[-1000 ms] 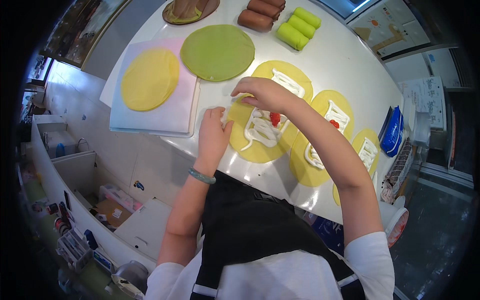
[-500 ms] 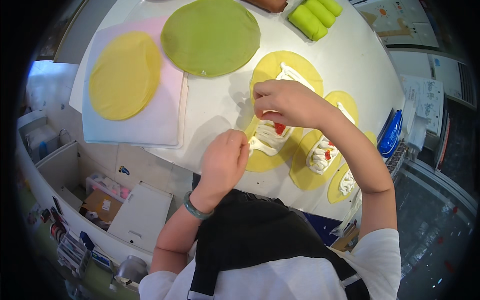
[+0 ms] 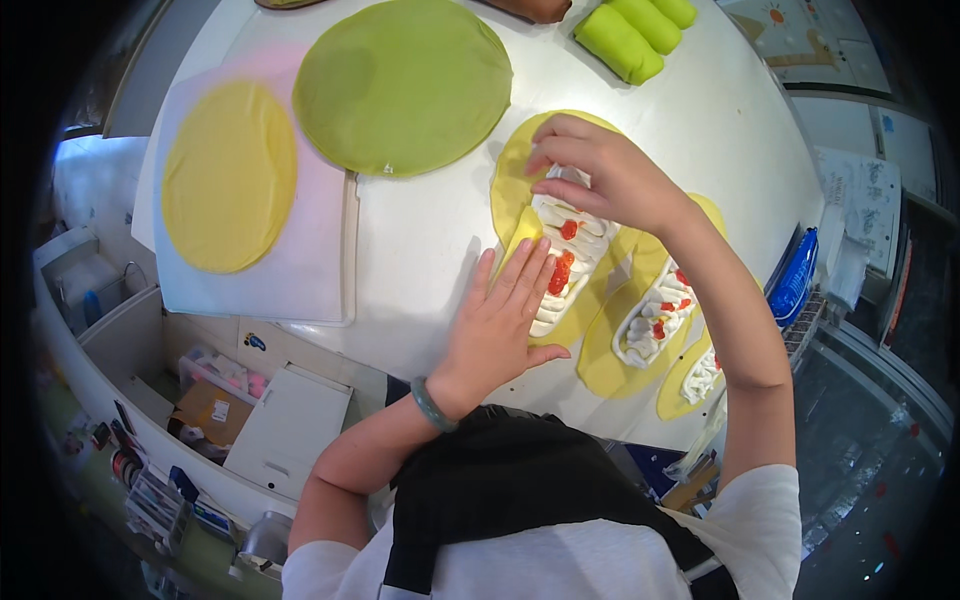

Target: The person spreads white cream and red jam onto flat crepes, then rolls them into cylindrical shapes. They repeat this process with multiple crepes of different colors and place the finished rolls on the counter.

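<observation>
A yellow crepe [image 3: 513, 175] lies before me, topped with piped white cream [image 3: 590, 228] and red fruit pieces [image 3: 562, 272]. Part of its left edge is folded up against the cream. My left hand [image 3: 500, 325] is open, its outstretched fingertips resting on that folded edge and its thumb pointing right. Over the far end of the same crepe, my right hand [image 3: 615, 180] has curved fingers, apart from the thumb, with cream showing between them. Whether its fingertips touch the crepe I cannot tell. To the right lie two more yellow crepes with cream, the middle one [image 3: 605, 365] also bearing red pieces.
A large green crepe [image 3: 400, 85] and a yellow crepe stack [image 3: 230, 180] on a pale board [image 3: 325, 285] are at the left. Green rolls [image 3: 620, 45] sit at the back. A blue packet [image 3: 793, 277] stands by the table's right edge.
My left hand has moved right and spread its fingers onto the crepe's left edge, which is now folded toward the cream. My right hand has shifted slightly away and opened.
</observation>
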`<action>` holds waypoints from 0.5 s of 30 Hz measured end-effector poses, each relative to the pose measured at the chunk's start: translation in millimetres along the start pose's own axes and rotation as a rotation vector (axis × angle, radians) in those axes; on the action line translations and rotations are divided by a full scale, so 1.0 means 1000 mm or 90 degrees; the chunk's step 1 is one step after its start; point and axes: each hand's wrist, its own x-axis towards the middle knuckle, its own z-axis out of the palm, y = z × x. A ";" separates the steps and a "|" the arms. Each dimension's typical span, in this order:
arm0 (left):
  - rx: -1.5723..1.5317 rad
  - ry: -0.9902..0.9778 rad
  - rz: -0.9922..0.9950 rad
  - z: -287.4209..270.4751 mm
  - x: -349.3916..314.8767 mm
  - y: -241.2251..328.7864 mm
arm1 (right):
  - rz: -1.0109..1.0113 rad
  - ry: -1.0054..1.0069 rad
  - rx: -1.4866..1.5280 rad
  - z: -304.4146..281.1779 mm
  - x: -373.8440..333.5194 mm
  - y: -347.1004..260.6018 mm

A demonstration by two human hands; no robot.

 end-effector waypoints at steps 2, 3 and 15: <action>-0.019 0.017 -0.007 -0.006 0.002 0.000 | -0.088 0.030 -0.098 0.007 0.024 0.019; -0.030 0.044 -0.008 -0.015 0.003 -0.002 | -0.096 0.012 -0.133 0.009 0.032 0.025; -0.002 0.105 0.064 -0.024 0.078 -0.062 | -0.013 -0.007 -0.120 -0.028 -0.014 0.025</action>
